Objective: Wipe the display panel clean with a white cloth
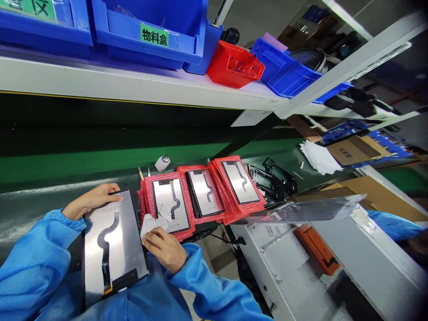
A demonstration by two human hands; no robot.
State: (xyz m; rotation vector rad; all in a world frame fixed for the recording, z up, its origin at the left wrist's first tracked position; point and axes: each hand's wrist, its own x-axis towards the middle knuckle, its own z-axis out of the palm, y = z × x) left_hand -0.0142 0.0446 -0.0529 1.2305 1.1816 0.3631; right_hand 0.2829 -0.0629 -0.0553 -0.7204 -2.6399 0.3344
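Note:
A display panel (125,240) with a silvery back and a dark, curved flex cable is tilted up near my body. My left hand (95,200) grips its upper edge, thumb lying across the back. Pinched in my right hand (167,250) is a crumpled white cloth (149,224), just off the panel's right side. Behind the cloth, another panel (182,209) rests on red bubble-wrap pouches (187,232). To its right come a small stack of panels (200,191) and a further panel (239,180), also on red pouches.
A small white bottle (162,163) and tweezers (141,174) stand behind the pouches. Black frames (274,180) and white sheets (319,157) lie farther right. Blue bins (150,44) and a red bin (234,67) line the shelf overhead. A grey machine (281,263) borders the right, with another person's blue sleeve (394,224) beyond.

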